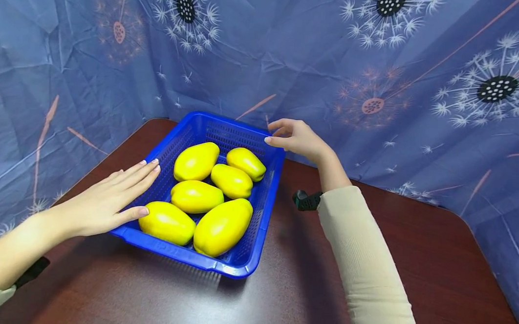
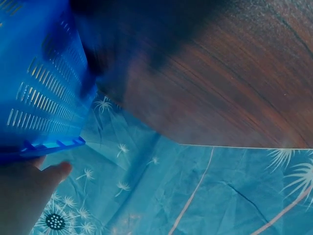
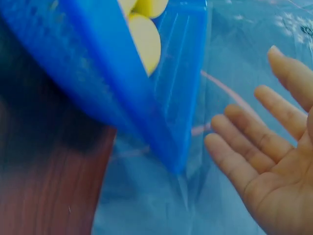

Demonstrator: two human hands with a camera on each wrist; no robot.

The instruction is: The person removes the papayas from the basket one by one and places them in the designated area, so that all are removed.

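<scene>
A blue plastic basket [image 1: 166,251] with slotted walls holds several yellow, smooth, mango-shaped fruits [image 1: 222,228]. My left hand [image 1: 112,198] lies over its left rim, fingers straight and together, the thumb overlapping the front-left fruit in the head view. Only part of the left hand [image 2: 24,191] shows in the left wrist view, beneath the basket's rim. At the back right corner is my right hand [image 1: 300,139], fingers loosely bent. The right wrist view shows that hand [image 3: 279,166] palm visible, fingers spread, holding nothing, a gap between it and the basket [image 3: 117,83].
The basket stands on a dark reddish-brown table [image 1: 182,300] with rounded corners. Blue cloth [image 1: 265,50] printed with dandelions hangs close behind and along the sides. Black bands, one at the right wrist [image 1: 307,200] and one at the left [image 1: 32,271], sit under the forearms.
</scene>
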